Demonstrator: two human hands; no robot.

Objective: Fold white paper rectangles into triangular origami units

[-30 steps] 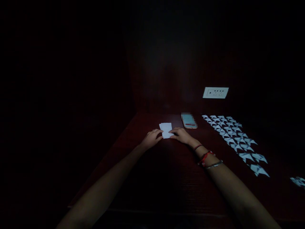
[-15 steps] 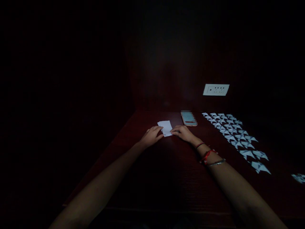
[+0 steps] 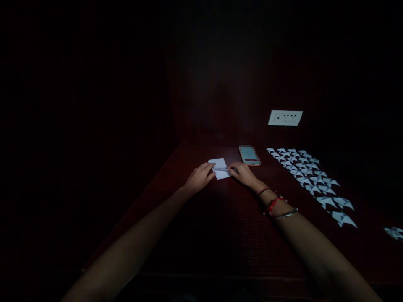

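A small white sheet of paper [image 3: 222, 173] is between my two hands on the dark red table, with a raised fold running across its middle. My left hand [image 3: 200, 176] grips its left edge between thumb and fingers; a ring shows on one finger. My right hand [image 3: 242, 173] pinches the right edge near the fold. Bracelets, one of them red, circle the right wrist. Part of the paper's edges lies hidden under the fingertips.
A phone [image 3: 249, 155] with a lit screen lies just behind my right hand. Several folded white paper shapes [image 3: 325, 201] stand in rows on the right, and another bit [image 3: 394, 233] lies at the far right edge. A white socket plate [image 3: 285, 118] is on the back wall.
The paper lay nearly flat; now its near part is lifted into a crease across the middle. My right hand has moved slightly up and to the right. The left hand has hardly shifted.
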